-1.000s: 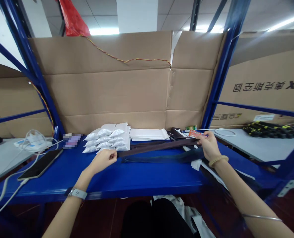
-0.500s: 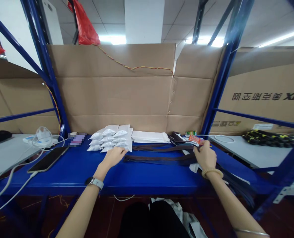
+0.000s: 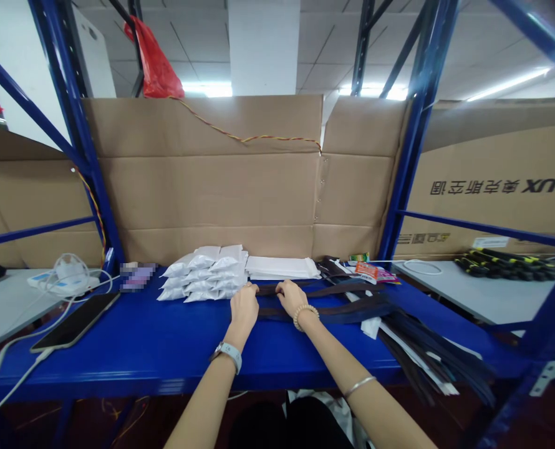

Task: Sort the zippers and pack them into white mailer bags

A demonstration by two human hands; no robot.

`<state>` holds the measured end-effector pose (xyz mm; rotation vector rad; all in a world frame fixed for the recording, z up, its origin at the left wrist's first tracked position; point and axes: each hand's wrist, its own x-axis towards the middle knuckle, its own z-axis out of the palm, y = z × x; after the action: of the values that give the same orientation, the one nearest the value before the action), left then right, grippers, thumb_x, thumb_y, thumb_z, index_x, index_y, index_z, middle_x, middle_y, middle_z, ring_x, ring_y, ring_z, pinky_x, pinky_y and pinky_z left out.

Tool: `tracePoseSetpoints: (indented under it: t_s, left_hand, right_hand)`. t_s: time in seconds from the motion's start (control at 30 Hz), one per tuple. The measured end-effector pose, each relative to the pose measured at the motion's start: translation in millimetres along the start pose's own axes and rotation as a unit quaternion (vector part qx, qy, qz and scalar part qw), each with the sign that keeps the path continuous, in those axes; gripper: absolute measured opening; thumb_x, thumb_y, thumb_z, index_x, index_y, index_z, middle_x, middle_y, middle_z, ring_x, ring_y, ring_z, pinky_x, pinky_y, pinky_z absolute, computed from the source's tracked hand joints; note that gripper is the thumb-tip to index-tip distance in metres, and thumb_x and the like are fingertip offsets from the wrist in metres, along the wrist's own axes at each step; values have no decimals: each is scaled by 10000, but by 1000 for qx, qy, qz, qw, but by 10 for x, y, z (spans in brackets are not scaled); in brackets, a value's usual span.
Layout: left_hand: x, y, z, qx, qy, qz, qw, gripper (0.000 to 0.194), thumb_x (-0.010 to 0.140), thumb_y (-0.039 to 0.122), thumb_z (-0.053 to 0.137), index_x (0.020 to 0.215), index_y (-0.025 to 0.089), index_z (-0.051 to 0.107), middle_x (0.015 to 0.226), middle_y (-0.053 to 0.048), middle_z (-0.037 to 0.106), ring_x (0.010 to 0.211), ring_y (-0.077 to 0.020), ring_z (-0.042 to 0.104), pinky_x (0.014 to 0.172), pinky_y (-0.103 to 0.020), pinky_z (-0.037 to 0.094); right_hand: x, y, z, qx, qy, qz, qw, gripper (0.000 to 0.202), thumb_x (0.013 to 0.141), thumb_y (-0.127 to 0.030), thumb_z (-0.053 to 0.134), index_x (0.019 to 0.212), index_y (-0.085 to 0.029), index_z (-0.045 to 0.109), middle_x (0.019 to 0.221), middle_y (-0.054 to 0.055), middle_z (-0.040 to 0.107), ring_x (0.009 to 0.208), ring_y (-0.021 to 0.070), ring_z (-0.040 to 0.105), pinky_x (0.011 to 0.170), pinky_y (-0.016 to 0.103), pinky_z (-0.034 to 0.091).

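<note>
Two dark strips lie across the blue shelf; the rear strip (image 3: 347, 289) runs under my hands and the front strip (image 3: 338, 312) lies nearer me. My left hand (image 3: 244, 305) is closed at the left end of the rear strip. Just to its right, my right hand (image 3: 290, 297) is closed on the same strip, fingers curled. A stack of white packets (image 3: 205, 274) sits behind and left of my left hand. Flat white bags (image 3: 282, 268) lie behind both hands. A bundle of dark strips (image 3: 439, 355) hangs over the shelf's front right edge.
A phone (image 3: 75, 321) with a white cable lies on the left. Small red and green packets (image 3: 367, 270) sit at the right rear. Cardboard (image 3: 212, 190) stands along the back between blue posts. Black and yellow items (image 3: 506, 265) rest on the right side table.
My right hand has moved left from the strips' right part to beside my left hand. My left hand has moved slightly right. The camera view has shifted a little.
</note>
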<state>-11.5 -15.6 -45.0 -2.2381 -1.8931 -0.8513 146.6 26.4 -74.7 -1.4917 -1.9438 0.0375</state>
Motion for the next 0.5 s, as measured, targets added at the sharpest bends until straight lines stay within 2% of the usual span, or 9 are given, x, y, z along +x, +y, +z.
tracePoseSetpoints:
  t_s: [0.1,0.23,0.37,0.5]
  left_hand:
    - [13,-64,63,-6,-2,6,1000,264,813,103,463,991,226,616,1039,-75,619,886,-211,609,723,-303,436]
    - [14,-83,112,-18,-7,11,1000,252,812,157,521,1034,243,604,1077,-65,602,917,-206,595,738,-297,436]
    - [11,-67,113,-33,-5,6,999,174,857,219,488,966,227,624,1056,-71,603,916,-193,587,738,-282,427]
    - [15,-52,99,-59,9,10,998,183,885,244,450,942,222,623,1008,-67,617,929,-191,582,754,-276,415]
  right_hand:
    - [2,65,-12,6,3,9,1000,99,764,-157,573,777,-224,644,885,48,610,798,172,574,655,263,399]
    - [-21,73,-86,27,12,4,1000,115,809,-189,527,816,-222,636,898,48,612,828,174,565,696,275,402]
    - [-56,31,-148,67,37,-15,997,111,805,-165,509,826,-208,609,860,41,627,848,176,555,748,285,404]
    - [-92,11,-176,70,44,-3,997,109,787,-146,508,825,-203,592,880,50,615,834,176,547,730,284,403]
